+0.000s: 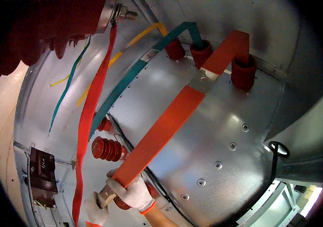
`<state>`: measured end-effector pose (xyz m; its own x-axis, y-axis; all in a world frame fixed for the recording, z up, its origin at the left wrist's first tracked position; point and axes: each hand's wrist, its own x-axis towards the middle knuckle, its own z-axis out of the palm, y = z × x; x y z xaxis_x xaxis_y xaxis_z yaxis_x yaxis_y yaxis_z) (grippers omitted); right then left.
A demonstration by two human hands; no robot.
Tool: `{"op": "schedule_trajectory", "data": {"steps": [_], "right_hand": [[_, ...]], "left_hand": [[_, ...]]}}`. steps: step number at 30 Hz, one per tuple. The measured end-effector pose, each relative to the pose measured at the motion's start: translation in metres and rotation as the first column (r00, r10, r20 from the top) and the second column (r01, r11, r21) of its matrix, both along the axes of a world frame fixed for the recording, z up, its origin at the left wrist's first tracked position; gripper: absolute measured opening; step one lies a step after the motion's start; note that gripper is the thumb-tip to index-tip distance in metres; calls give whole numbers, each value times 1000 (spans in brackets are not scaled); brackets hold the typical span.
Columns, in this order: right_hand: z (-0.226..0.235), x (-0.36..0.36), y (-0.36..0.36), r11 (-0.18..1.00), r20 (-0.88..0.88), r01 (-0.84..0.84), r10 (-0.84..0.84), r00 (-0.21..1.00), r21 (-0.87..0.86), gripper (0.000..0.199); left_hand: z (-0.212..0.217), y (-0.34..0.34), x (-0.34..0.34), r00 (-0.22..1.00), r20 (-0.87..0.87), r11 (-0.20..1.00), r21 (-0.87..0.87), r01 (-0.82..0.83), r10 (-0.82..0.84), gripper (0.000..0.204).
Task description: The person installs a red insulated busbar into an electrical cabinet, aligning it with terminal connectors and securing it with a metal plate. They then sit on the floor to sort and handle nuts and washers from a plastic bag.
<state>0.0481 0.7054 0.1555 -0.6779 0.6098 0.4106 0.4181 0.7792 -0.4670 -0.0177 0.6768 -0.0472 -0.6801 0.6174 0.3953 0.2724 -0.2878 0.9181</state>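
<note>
A long flat busbar in a red sleeve (pixel 157 132) slopes from the upper right down toward me. My right hand (pixel 137 193), in a white glove with an orange cuff, wraps round its lower part. At its bare metal end (pixel 106 195), my left hand (pixel 96 212), gloved the same way, is closed; some of its fingers are hidden. Higher up, the sleeve is broken by a bare metal section (pixel 204 80). The busbar's far end bends down into a dark red ribbed bushing (pixel 243 73). A red ribbed insulator (pixel 108 148) juts out just beyond my hands.
A green busbar (pixel 125 85) and a yellow one (pixel 133 41) run alongside on the left. A red strap (pixel 89 109) hangs from a bolt. Black cables (pixel 157 181) cross the metal panel (pixel 222 125). A brown block (pixel 43 170) sits lower left.
</note>
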Motion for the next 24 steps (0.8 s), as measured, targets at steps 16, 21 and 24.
{"op": "schedule_trajectory", "data": {"steps": [16,21,24], "right_hand": [[7,7,4,943,-316,-271,202,927,-193,32],[-2,-7,0,896,-439,-327,174,881,-300,29],[10,1,0,953,-187,-187,144,972,-239,26]], "left_hand": [[21,-3,-20,997,-78,1000,31,-4,6,16],[4,-8,-26,998,-38,999,18,-39,40,15],[18,-11,-20,1000,18,999,35,19,-19,14]]}}
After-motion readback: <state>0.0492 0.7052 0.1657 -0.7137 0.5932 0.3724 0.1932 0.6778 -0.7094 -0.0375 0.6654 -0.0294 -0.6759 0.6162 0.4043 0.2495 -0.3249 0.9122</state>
